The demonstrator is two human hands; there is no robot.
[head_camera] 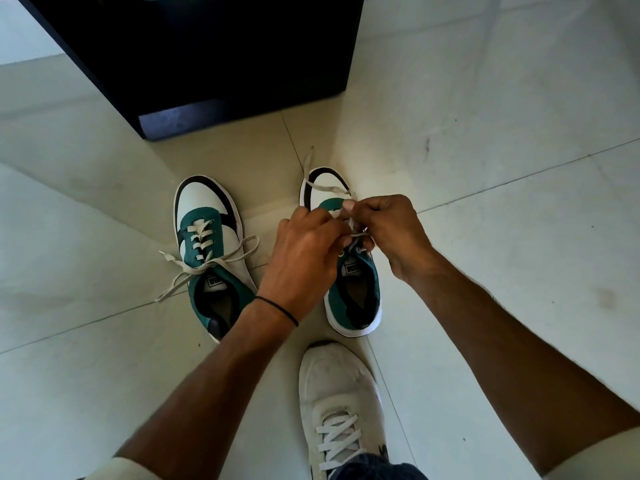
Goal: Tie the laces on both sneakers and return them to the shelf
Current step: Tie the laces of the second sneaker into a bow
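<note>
Two green, white and black sneakers stand on the floor, toes pointing away from me. The left sneaker (207, 251) has its pale laces tied in a bow with the ends spread sideways. Over the right sneaker (353, 299) my left hand (304, 261) and my right hand (391, 230) both pinch its laces (323, 187) above the tongue. One lace strand runs forward over the toe onto the floor. The hands hide the eyelets.
A dark shelf unit (221, 64) stands on the floor just beyond the sneakers. My own foot in a white sneaker (341, 407) is planted below the right sneaker. Pale floor tiles (519, 168) stretch out on all sides.
</note>
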